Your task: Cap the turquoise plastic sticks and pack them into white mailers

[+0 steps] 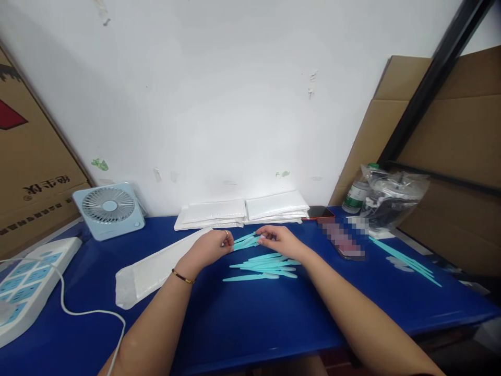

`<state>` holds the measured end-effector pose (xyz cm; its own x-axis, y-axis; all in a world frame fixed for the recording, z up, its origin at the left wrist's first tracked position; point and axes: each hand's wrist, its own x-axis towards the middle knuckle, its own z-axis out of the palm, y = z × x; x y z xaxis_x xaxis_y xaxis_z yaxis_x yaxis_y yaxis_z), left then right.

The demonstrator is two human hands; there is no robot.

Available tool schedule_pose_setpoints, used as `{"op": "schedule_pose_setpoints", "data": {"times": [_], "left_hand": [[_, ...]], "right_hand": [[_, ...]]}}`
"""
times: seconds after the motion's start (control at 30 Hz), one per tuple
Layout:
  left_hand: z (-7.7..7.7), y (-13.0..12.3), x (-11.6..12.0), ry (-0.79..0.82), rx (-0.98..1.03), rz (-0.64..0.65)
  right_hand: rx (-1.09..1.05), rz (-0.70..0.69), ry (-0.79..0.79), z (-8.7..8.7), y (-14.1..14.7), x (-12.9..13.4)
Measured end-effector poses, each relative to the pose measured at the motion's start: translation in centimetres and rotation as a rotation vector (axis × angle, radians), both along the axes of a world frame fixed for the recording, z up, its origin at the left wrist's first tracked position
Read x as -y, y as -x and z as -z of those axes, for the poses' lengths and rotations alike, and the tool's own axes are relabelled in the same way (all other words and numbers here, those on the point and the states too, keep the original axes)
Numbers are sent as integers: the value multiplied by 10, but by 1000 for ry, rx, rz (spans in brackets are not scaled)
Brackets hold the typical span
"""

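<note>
Teal plastic sticks (245,242), a small bunch, are held just above the blue desk (235,324), in front of the two white stacks of packets (211,213). From my remote seat I see both hands grasping them: the left hand (211,247) closed on one end, the right hand (282,241) pinching near the other with thumb and fingertips. How many sticks are in that bunch I cannot tell. I'd judge a light grip at the two ends best, so the sticks lie parallel and the pale tips aren't bent. A loose pile of similar sticks (256,265) lies fanned just nearer to me; I would lift the forearms clear of it, since a low wrist could scatter it. The long white sleeve (156,269) runs behind the left wrist, and could get nudged too.
</note>
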<state>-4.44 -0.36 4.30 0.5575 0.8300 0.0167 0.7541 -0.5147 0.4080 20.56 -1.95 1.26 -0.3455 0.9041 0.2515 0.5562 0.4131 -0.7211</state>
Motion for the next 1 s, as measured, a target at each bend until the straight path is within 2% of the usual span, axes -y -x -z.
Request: {"op": "schedule_pose_setpoints", "data": {"times": [0.1, 0.17, 0.33, 0.4, 0.5, 0.57, 0.7, 0.77, 0.87, 1.0], "left_hand": [[7, -11, -3, -34, 156, 26], [14, -19, -6, -56, 195, 12], [33, -31, -17, -151, 170, -43], [40, -32, -21, -189, 139, -45], [48, -33, -22, -237, 117, -26], [52, -34, -21, -267, 133, -22], [58, -37, -18, -262, 141, 41], [60, -37, -18, -237, 115, 64], [56, -36, -17, -211, 100, 46], [43, -35, -11, -227, 176, 16]], "right_hand": [[-118, -2, 94, 2, 11, 0], [-216, -17, 169, 3, 8, -4], [-384, 84, 206, 8, -29, -19], [-325, 132, 217, 11, -44, -24], [-94, 222, 193, 13, -59, -26], [47, 234, 184, 9, -66, -22], [231, 16, 295, -3, -77, -9], [290, -50, 322, -6, -79, -5], [316, -84, 326, -5, -75, -4], [263, -90, 271, -2, -64, -4]]}}
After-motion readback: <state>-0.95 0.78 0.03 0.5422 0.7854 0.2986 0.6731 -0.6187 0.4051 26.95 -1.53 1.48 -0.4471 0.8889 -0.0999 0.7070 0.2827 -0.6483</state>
